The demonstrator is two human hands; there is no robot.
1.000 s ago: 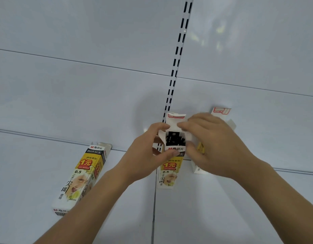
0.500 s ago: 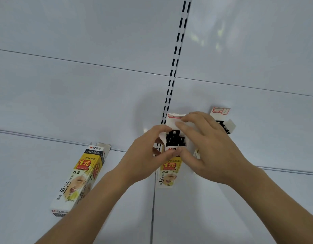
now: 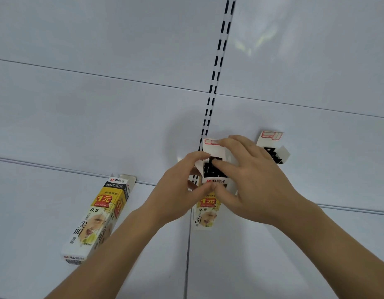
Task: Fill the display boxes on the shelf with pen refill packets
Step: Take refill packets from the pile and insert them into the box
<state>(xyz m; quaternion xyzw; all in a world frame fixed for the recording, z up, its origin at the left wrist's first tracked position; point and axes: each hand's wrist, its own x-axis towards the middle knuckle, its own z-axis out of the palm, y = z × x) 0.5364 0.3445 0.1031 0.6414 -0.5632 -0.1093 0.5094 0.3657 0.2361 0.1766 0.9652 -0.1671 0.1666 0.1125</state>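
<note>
White shelf (image 3: 57, 130) — middle display box (image 3: 205, 214) standing at centre, top flap open, black refill ends (image 3: 210, 169) showing. Left hand (image 3: 178, 190) pinching its left edge; right hand (image 3: 247, 182) curled over the mouth, thumb on front. Second open box (image 3: 273, 149) at 2 o'clock, closed box (image 3: 96, 219) lying at 8 o'clock.
</note>
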